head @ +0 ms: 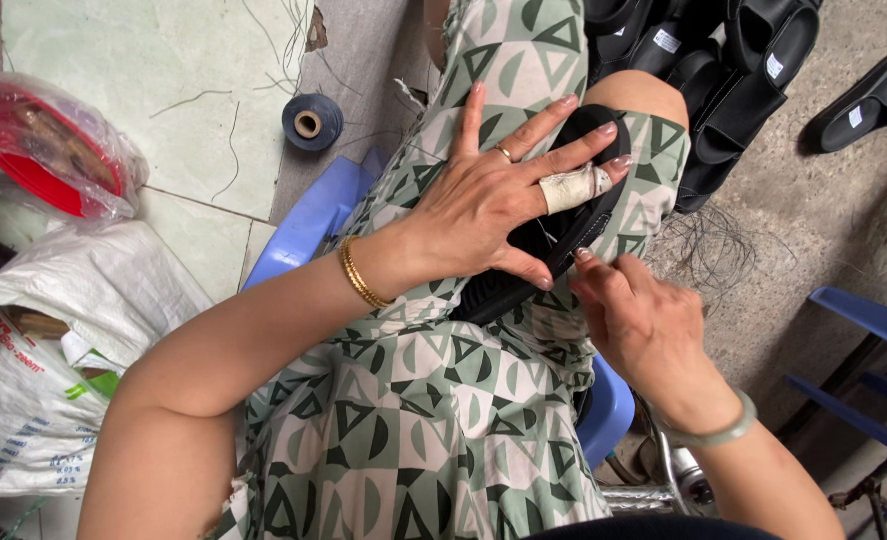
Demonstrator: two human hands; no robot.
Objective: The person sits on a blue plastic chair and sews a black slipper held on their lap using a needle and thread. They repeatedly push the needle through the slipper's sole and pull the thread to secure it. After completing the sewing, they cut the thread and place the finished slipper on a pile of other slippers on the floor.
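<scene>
On lap, left hand [483,200] flat (open grip) on black sandal [563,235], right hand [643,320] pinching its strap.

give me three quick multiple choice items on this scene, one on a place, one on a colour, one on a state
1. Where does the black sandal lie?
A. on the person's knee
B. on the floor tiles
C. in the white sack

2. What colour is the thread spool?
A. red
B. dark blue
C. yellow

3. How is the left hand?
A. clenched in a fist
B. spread flat on the sandal
C. off the sandal

Answers: 1 A, it rests on the patterned trouser leg; 2 B, it shows dark blue on the floor; 3 B, its fingers are splayed, one bandaged, beside the right hand.
</scene>
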